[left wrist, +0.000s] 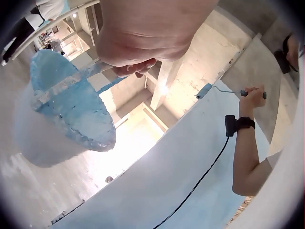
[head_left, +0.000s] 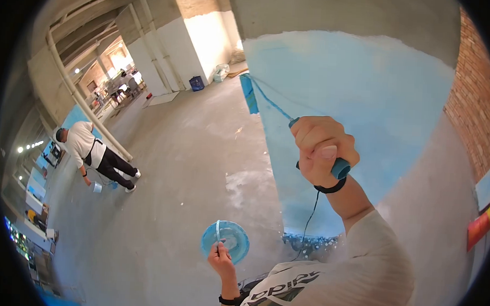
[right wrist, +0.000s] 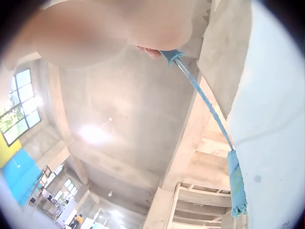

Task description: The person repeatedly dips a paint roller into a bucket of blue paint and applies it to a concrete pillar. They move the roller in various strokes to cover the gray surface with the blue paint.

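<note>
My right hand (head_left: 323, 148) grips the handle of a paint roller (head_left: 249, 94), its fingers wrapped around it. The roller's blue sleeve lies at the left edge of the light-blue painted wall (head_left: 356, 103). In the right wrist view the roller sleeve (right wrist: 237, 186) shows thick blue paint, at the end of a paint-coated metal rod (right wrist: 205, 98). Low in the head view, my left hand (head_left: 222, 261) holds a bucket (head_left: 243, 241) by its strap-like handle. Blue paint coats the rim and inside of the bucket (left wrist: 47, 138), which hangs tilted in the left wrist view.
Bare concrete floor (head_left: 184, 177) spreads to the left. Another person (head_left: 100, 152) bends there with a small bucket (head_left: 97, 187). A blue container (head_left: 196, 83) stands by the far wall. Brick wall (head_left: 475, 81) lies right; paint splatters (head_left: 312, 246) mark the painted wall's base.
</note>
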The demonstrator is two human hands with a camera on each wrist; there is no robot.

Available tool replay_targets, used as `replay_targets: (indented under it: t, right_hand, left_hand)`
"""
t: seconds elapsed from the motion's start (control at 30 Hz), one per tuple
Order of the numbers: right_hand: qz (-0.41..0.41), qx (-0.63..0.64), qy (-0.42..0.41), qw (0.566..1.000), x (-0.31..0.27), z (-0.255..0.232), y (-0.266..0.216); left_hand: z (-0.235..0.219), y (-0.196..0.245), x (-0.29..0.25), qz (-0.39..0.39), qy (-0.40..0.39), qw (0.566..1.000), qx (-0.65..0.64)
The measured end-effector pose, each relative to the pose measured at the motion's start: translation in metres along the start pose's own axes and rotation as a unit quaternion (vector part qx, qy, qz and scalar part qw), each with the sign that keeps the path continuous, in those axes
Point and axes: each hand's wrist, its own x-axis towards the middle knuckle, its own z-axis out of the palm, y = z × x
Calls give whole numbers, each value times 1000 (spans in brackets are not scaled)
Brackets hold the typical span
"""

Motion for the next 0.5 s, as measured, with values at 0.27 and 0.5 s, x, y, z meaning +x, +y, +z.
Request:
replay_targets:
  t: [0.27, 0.5]
  right_hand:
    - [16, -138, -25, 990, 13, -14, -56]
    - [57, -130, 7, 990, 26, -56, -105]
  left_hand:
    - [22, 3, 2, 8, -44, 999, -4]
    - [40, -3, -6, -21, -109, 993, -38]
